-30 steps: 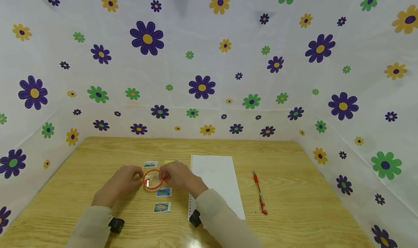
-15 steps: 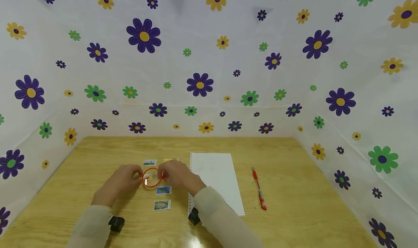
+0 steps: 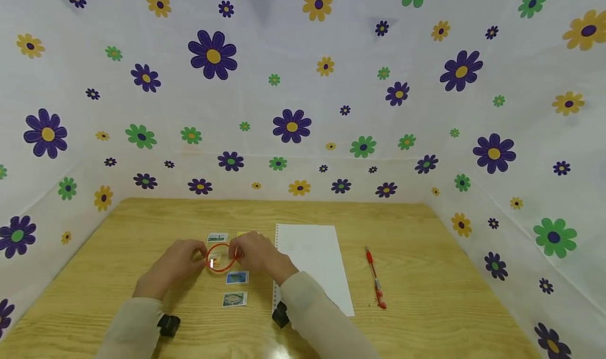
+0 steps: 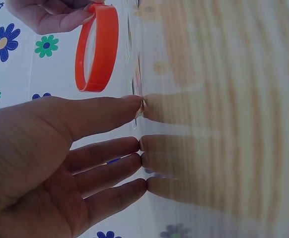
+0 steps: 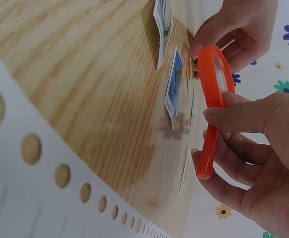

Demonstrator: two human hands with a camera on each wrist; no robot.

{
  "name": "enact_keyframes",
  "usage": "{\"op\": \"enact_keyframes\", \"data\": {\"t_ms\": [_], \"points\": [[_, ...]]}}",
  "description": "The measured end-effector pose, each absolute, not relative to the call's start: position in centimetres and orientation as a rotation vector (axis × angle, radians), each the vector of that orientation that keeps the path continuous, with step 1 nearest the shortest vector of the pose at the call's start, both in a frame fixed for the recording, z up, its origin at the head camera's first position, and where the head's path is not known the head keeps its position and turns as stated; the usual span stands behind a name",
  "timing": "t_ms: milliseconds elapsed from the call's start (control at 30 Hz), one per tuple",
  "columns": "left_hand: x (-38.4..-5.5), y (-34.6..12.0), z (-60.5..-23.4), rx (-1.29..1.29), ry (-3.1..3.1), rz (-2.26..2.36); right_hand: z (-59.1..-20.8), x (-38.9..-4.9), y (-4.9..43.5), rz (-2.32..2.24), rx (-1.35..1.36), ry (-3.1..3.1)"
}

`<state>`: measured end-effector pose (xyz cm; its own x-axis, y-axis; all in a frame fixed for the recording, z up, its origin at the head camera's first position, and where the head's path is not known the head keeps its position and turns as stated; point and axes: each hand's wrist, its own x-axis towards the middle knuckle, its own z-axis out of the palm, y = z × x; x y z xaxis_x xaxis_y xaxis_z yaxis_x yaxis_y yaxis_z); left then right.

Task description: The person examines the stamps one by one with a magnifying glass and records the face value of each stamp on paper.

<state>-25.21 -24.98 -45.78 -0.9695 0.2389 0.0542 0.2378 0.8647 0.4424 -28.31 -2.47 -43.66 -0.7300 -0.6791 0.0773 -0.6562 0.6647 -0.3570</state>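
My right hand [image 3: 258, 254] grips the short handle of an orange-rimmed magnifying glass [image 5: 211, 94], thumb on one side and fingers on the other. Its round lens is held over a small stamp [image 3: 215, 260], which shows through the glass with a bright glint. At the left side of that stamp is my left hand [image 3: 181, 258]. In the left wrist view its thumb tip touches the stamp's edge, while the other fingers reach fairly straight down to the glossy tabletop. A blue stamp [image 3: 237, 277] lies just below the lens.
A greyish stamp [image 3: 234, 299] lies nearer me, another stamp [image 3: 218, 237] farther back, and a yellow one [image 3: 242, 235] partly behind my right hand. Lined paper [image 3: 312, 264] with punched holes lies under my right forearm. Right of it is a red pen [image 3: 374, 275]. Flowered cloth surrounds the table.
The head view shifts slightly and returns. Both hands and the magnifying glass stay in nearly the same place over the stamp.
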Motion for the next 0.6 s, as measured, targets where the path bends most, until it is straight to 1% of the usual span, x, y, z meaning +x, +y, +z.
{"op": "enact_keyframes", "data": {"t_ms": [200, 600], "points": [[-25.50, -24.95, -46.03, 0.424, 3.040, 0.712, -43.76, -28.30, -2.43, -0.569, -1.133, 2.811], [-25.43, -25.10, -45.78, 0.412, 3.028, 0.698, -44.11, -28.45, -2.64, -0.554, -1.137, 2.820]]}}
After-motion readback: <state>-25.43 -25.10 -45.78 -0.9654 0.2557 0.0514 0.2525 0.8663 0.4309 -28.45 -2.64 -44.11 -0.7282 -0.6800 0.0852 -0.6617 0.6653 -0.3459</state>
